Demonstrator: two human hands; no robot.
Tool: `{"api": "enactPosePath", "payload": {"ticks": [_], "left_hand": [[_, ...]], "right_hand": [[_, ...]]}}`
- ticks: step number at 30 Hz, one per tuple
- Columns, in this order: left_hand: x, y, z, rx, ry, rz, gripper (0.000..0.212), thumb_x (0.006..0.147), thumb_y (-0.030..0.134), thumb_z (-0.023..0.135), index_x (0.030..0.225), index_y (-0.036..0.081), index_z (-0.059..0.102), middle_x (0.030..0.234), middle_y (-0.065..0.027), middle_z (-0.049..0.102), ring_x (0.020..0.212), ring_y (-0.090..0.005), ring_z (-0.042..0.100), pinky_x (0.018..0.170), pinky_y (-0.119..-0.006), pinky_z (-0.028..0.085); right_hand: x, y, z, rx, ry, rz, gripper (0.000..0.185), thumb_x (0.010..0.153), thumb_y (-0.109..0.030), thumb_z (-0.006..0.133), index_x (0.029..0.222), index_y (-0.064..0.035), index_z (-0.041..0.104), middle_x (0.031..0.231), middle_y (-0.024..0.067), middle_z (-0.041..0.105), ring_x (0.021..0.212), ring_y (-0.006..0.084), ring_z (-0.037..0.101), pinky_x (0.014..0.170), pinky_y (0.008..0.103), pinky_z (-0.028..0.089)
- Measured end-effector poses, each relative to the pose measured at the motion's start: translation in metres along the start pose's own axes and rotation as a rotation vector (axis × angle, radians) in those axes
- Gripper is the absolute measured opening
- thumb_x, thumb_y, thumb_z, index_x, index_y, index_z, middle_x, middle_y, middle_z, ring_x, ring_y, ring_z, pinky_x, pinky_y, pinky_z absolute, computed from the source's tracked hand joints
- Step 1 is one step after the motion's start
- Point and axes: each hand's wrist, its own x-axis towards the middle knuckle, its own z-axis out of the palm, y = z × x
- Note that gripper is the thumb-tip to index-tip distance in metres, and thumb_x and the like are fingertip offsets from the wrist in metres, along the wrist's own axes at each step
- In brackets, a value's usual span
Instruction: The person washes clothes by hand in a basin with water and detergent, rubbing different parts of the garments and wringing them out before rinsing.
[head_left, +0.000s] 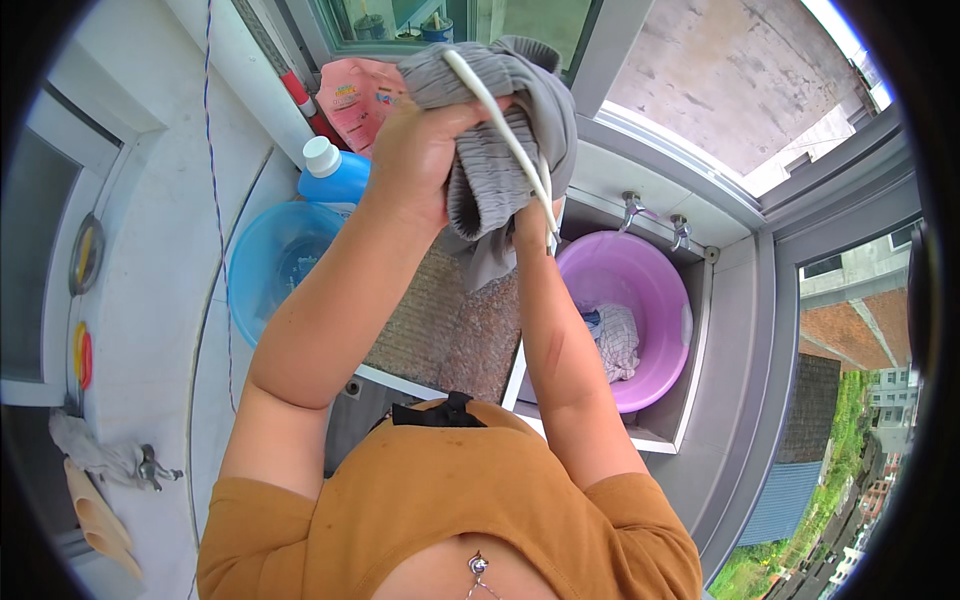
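Observation:
Raised over the stone counter is a bunched grey garment (491, 172) with a gathered elastic waistband. A white drawstring (499, 124) hangs loose across its front. My left hand (424, 146) grips the waistband from the left, with its thumb over the cloth. From below, my right hand (531, 219) holds the lower right part; the cloth hides its fingers. To the right, beneath the garment's level, stands a purple plastic basin (660, 337) in a sink. A pale checked cloth (619, 341) and something blue lie in it.
A blue plastic basin (247, 255) stands left on the ribbed stone counter (420, 322). Behind it are a blue bottle with a white cap (322, 157) and a pink detergent pouch (349, 97). Two metal taps (634, 210) project above the sink (694, 397). A twisted cord (214, 172) hangs at left.

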Motion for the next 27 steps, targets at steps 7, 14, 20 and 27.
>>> {"api": "enactPosePath", "payload": {"ticks": [7, 14, 20, 27], "left_hand": [[0.027, -0.041, -0.199, -0.251, 0.455, -0.224, 0.043, 0.084, 0.018, 0.064, 0.121, 0.001, 0.048, 0.121, -0.0147, 0.053, 0.110, -0.0290, 0.054, 0.090, -0.048, 0.047], [-0.047, -0.146, -0.200, -0.447, 0.414, -1.002, 0.108, 0.075, 0.071, 0.055, 0.149, 0.015, -0.001, 0.146, -0.0290, 0.019, 0.130, -0.0474, 0.031, 0.099, -0.064, 0.030], [-0.036, -0.185, -0.191, -0.942, -0.533, -0.688, 0.105, 0.072, 0.086, 0.028, 0.143, 0.010, 0.029, 0.139, -0.0137, 0.043, 0.124, -0.0444, 0.042, 0.101, -0.059, 0.034], [-0.045, -0.165, -0.165, -0.896, -0.018, -0.201, 0.055, 0.090, 0.050, 0.047, 0.128, 0.010, 0.050, 0.130, -0.0091, 0.053, 0.118, -0.0294, 0.050, 0.102, -0.045, 0.038]], "right_hand": [[0.029, -0.035, 0.023, 0.382, 0.026, 0.161, 0.023, 0.090, -0.014, 0.055, 0.110, -0.0026, 0.057, 0.102, 0.0112, 0.064, 0.089, 0.0219, 0.063, 0.080, 0.0351, 0.052], [0.004, -0.050, 0.048, 0.067, -0.355, -0.022, 0.020, 0.077, 0.001, 0.068, 0.086, -0.0076, 0.053, 0.079, -0.0049, 0.055, 0.073, 0.0045, 0.049, 0.065, 0.0214, 0.042], [-0.062, -0.057, 0.054, 0.382, -0.520, 0.289, 0.018, 0.079, -0.001, 0.066, 0.087, -0.0076, 0.052, 0.084, -0.0018, 0.058, 0.075, 0.0056, 0.052, 0.068, 0.0217, 0.044], [-0.109, -0.042, 0.009, 0.549, -0.187, 0.634, 0.040, 0.089, -0.027, 0.059, 0.122, -0.0072, 0.051, 0.118, 0.0079, 0.059, 0.106, 0.0218, 0.057, 0.094, 0.0360, 0.045]]}}
